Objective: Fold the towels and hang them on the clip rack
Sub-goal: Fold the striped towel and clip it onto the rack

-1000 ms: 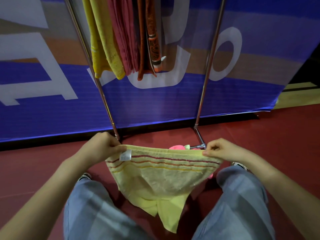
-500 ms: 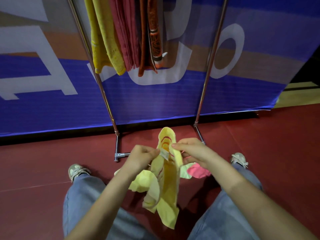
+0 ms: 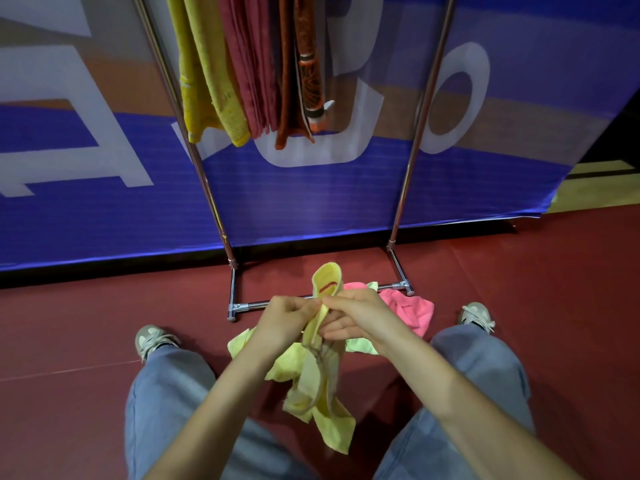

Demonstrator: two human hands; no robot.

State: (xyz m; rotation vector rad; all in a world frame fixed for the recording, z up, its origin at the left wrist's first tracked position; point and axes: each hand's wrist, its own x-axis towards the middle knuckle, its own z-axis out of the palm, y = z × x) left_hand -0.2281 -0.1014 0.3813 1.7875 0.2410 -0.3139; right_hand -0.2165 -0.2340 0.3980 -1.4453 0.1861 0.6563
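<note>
Left hand [image 3: 289, 322] and right hand [image 3: 358, 318] pinch yellow towel [image 3: 320, 379] together above red floor [image 3: 536, 289]. Pink towel [image 3: 408, 311] lies by clip rack [image 3: 403, 216] base. Folded towels [image 3: 249, 67] hang from rack.

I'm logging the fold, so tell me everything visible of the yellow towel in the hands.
The yellow towel is pale terry-looking cloth with a red stripe near its top, bunched into a narrow strip. The left hand and right hand pinch it below an upstanding loop; its lower end hangs loose.
</note>
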